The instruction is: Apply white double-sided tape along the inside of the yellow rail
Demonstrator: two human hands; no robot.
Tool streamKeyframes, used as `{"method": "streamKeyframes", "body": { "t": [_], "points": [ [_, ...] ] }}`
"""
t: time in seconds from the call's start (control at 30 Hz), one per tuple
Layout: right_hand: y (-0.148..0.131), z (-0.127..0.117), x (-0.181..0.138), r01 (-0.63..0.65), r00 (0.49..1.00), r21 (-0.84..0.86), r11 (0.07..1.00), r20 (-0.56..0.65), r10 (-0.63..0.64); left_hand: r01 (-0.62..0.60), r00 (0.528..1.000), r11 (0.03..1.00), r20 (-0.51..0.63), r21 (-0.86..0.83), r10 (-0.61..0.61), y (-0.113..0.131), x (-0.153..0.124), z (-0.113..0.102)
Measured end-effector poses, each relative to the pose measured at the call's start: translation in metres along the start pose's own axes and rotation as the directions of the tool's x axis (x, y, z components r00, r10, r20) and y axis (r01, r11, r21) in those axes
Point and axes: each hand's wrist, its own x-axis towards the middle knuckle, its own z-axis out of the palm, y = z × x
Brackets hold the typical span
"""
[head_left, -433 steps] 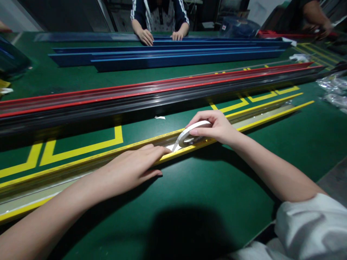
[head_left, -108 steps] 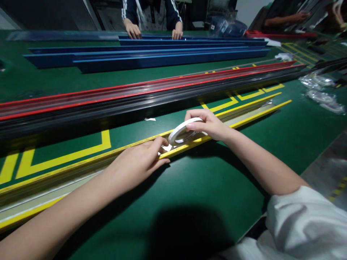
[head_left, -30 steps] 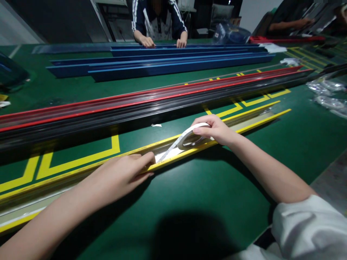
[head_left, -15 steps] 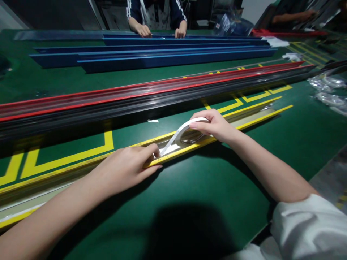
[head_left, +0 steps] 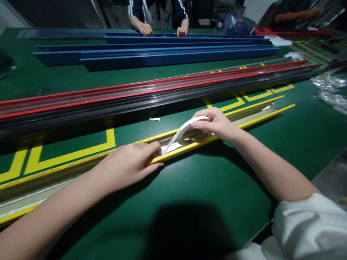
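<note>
A long yellow-edged profile [head_left: 255, 116] lies across the green table [head_left: 189, 187] in front of me. My right hand [head_left: 217, 123] grips a white roll of tape [head_left: 187, 130] held over the profile's channel. A strip of tape [head_left: 169, 146] runs from the roll down to the left into the channel. My left hand [head_left: 130, 164] lies on the profile with its fingers stretched out, pressing the strip's end down with the fingertips.
Behind the yellow profile lies a stack of long red and black profiles [head_left: 162, 92]. Farther back are several blue profiles [head_left: 162, 57], with another person's two hands [head_left: 162, 30] on them. Crumpled clear film [head_left: 329, 90] lies at the right. A small white scrap [head_left: 154, 118] sits on the table.
My left hand has slid a little along the profile toward the roll, and the free strip between hand and roll is shorter than a second ago. The right hand keeps hold of the roll.
</note>
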Motion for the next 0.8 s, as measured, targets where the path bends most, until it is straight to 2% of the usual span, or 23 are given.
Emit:
{"method": "streamKeyframes", "body": {
  "t": [0.47,0.8],
  "points": [
    [0.0017,-0.0006,-0.0012,-0.024,1.000,0.014,1.000,0.021,0.023,0.018,0.998,0.998,0.057,0.057,-0.021,0.0028,0.0005,-0.0050],
    [0.0027,-0.0010,-0.0015,-0.048,0.998,0.016,0.999,0.037,0.048,-0.091,0.996,0.994,0.017,0.066,0.090,0.0004,0.0018,-0.0022]
  ]
}}
